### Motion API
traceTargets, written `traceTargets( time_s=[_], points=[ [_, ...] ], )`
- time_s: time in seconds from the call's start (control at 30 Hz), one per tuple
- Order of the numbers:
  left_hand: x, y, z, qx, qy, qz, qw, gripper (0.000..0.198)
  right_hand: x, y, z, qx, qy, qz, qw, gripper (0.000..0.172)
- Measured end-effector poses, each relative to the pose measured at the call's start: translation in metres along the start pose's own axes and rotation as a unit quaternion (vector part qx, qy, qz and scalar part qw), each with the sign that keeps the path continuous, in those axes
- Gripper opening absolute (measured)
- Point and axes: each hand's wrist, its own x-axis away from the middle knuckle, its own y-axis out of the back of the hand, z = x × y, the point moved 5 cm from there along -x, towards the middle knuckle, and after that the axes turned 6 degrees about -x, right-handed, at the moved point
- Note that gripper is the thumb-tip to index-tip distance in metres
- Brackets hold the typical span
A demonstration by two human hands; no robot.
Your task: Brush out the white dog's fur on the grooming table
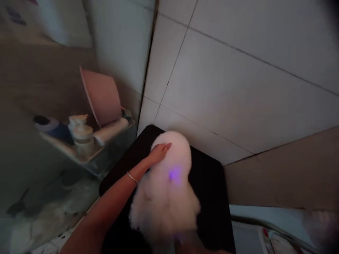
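Seemingly, the left hand (159,153) lies open on the white dog (165,201) to steady it on the black mat (209,208); the other hand I cannot tell.

The blurred, dark right hand (189,245) is cut off by the bottom edge, its fingers hidden against the fluffy white dog (164,197).

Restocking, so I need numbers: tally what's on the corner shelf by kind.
Pink basin: 1
Pale bottles: 2
White tube: 1
Dark blue bottle: 1
Total: 5
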Motion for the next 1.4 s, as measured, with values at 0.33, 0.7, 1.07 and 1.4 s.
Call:
traceTargets(
  time_s=[0.33, 0.7, 1.07, 1.4],
  points=[
    [-0.004, -0.005, 0.002, 0.036, 0.015, 0.010, 0.999, 0.049, 0.017, -0.041, 0.028, -0.087, 0.028, -0.018, 0.996, 0.016],
    [-0.004, -0.004, 0.023, 0.094, 0.031, -0.032, 0.995, 0.044, 0.008, -0.022, 0.008, -0.021, -0.009, -0.064, 0.998, 0.027],
    [0.001, -0.006, 0.025, 0.136, 0.004, -0.006, 0.991, 0.040, 0.013, -0.012, -0.013, 0.016, 0.046, -0.087, 0.995, 0.015],
    [-0.011, 0.018, 0.018, 0.093, 0.044, -0.071, 0.992, 0.051, 0.000, 0.021, -0.002, 0.303, 0.086, -0.258, 0.913, 0.044]
  ],
)
